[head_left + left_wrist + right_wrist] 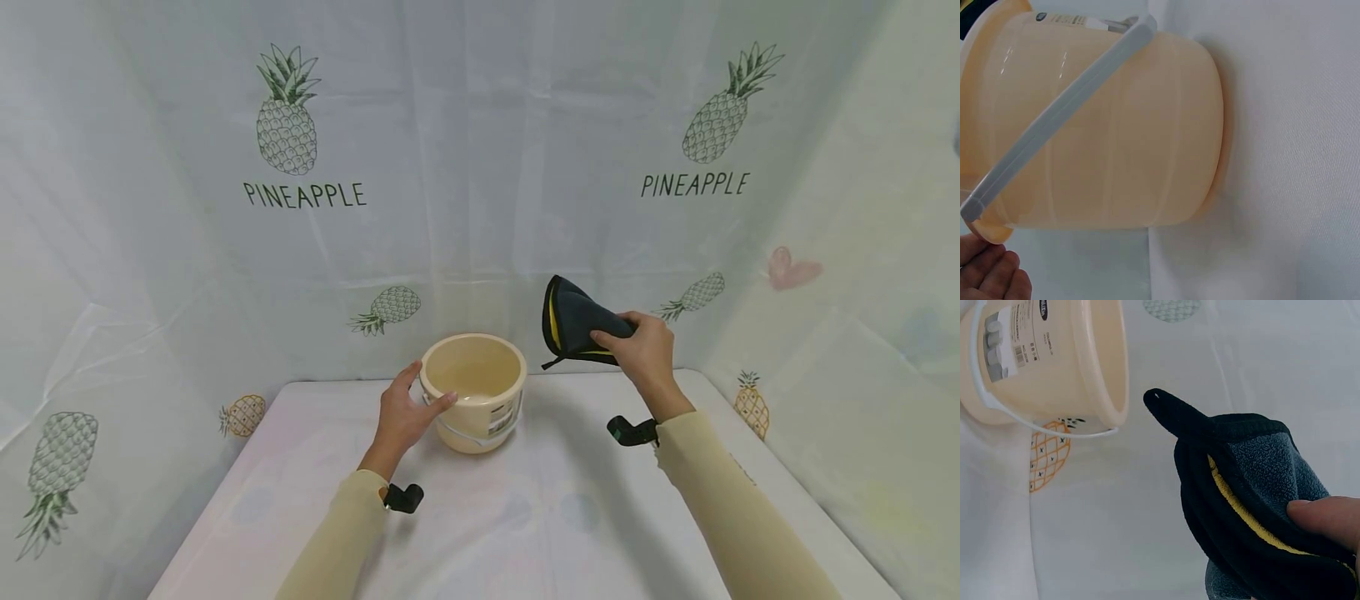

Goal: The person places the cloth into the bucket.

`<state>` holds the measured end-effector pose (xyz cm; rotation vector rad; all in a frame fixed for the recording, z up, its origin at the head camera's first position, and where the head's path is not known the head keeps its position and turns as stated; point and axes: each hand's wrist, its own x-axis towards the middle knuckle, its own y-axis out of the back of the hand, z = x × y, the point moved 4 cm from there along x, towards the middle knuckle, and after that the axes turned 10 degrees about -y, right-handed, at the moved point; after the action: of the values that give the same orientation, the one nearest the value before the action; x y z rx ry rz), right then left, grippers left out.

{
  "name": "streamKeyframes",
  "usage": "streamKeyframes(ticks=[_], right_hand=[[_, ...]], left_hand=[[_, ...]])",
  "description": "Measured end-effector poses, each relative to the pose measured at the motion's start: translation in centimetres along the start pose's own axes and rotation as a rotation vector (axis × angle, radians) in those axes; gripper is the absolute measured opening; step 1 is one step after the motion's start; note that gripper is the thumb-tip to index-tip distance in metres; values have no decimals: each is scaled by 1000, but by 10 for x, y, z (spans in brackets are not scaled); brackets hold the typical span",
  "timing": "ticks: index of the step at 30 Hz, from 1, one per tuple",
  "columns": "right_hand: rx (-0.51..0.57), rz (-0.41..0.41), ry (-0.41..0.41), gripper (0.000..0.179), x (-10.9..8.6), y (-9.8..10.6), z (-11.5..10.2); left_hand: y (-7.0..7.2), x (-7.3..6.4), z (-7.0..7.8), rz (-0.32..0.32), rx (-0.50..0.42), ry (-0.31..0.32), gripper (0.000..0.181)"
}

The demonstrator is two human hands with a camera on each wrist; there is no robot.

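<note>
A cream plastic bucket [474,425] stands upright on the table, its thin pale handle [1054,122] lowered against its side. My left hand [405,417] holds the bucket at the left of its rim, with the thumb along the near edge and curled fingers [997,272] against the rim's outside. To the right of the bucket and above the table, my right hand [643,350] grips a folded cleaning cloth [585,321]. The cloth is dark grey and yellow with black edging, and its hanging loop [1175,415] points towards the bucket. The grip's underside is hidden.
A white cloth covers the table [525,517]. Curtains printed with pineapples [287,133] hang behind and at both sides, close to the table's edges. The bucket stands near the back edge and carries a printed label [1013,337].
</note>
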<state>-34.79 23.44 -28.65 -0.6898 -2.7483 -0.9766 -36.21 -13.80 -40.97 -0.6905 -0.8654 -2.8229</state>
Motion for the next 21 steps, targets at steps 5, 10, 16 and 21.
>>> streamKeyframes(ticks=[5,10,16,21], right_hand=[[14,-7,7,51,-1,-8,-5],[38,-35,13,51,-5,-20,-13],[61,-52,27,49,-8,-36,-26],[83,-66,47,47,-13,-50,-38]], left_hand=[[2,0,-2,7,-8,-1,104],[2,0,-3,15,-20,2,101],[2,1,-2,12,-27,-2,100],[2,-1,1,16,-35,8,102]])
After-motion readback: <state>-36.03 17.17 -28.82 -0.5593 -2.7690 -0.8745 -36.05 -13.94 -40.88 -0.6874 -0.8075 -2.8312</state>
